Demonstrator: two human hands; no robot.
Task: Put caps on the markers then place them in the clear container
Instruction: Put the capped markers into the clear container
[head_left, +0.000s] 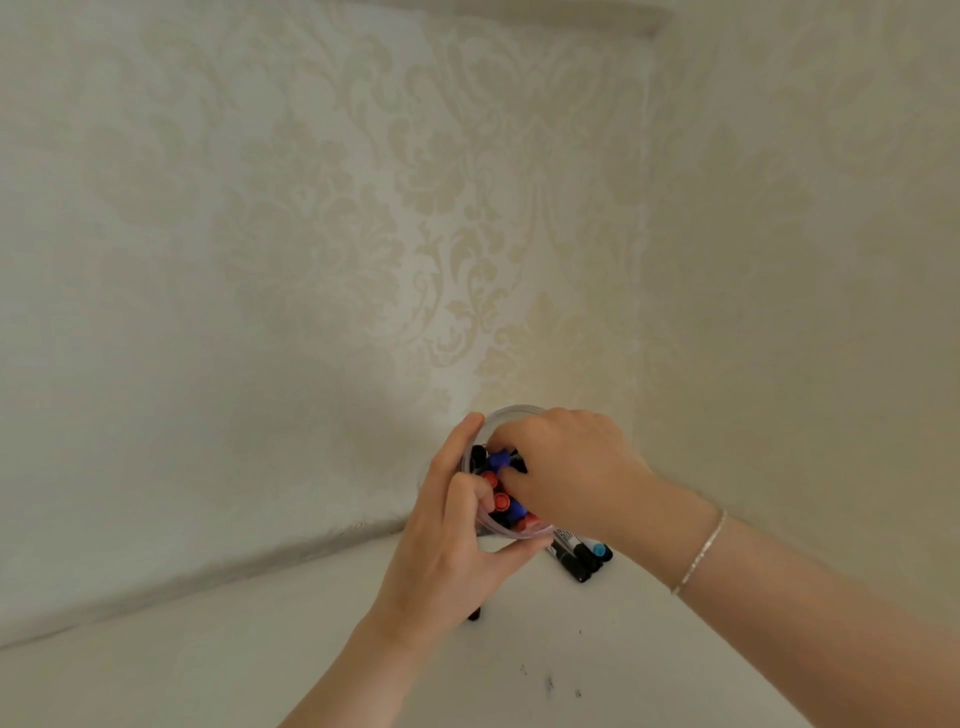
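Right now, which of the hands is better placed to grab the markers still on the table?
Right hand, probably. The loose markers lie just under its wrist, right of the container. The left hand grips the container's side, steadying it.

A home room, cream damask wallpaper (441, 208) meeting in a corner, plain white table (260, 649) against it

The markers (574, 555) lying on the table carry a printed label, too small to read.

Clear container (511, 531) packed with upright red, blue, black-capped markers (502, 501), more capped markers (582, 558) lying beside it
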